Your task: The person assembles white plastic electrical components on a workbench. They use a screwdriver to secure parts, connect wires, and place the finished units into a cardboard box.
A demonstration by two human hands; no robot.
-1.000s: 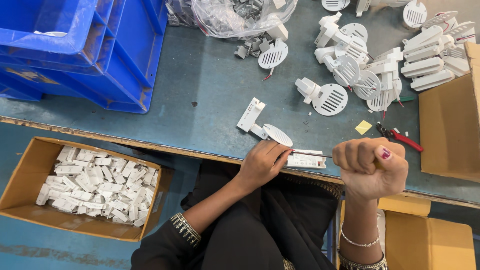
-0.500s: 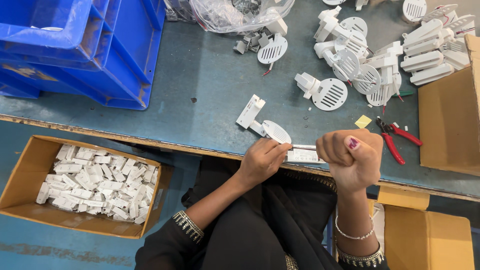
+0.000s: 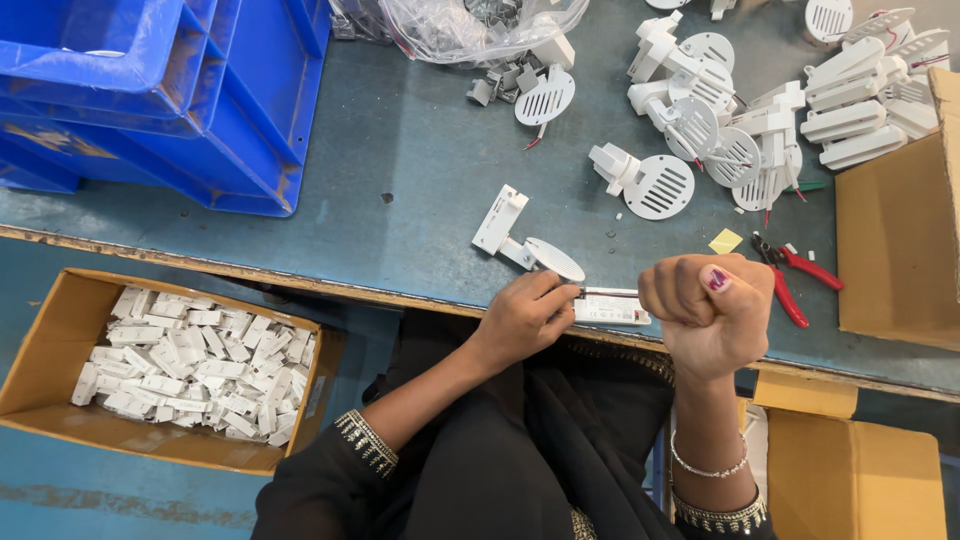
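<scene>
Since the earlier frame the right hand has drawn closer, fisted apparently on a thin wire, while the left hand pins the white driver box at the table edge, mid-wiring; next likely calls for steady tension.

A small white rectangular module lay flat at the near edge of the blue-grey tabletop, long side running left to right, a printed label on its upper face. The left hand pinched its left end with the fingertips. The right hand, closed in a fist, was raised just right of the module's other end. A thin wire showed along the module's top edge toward that fist.
</scene>
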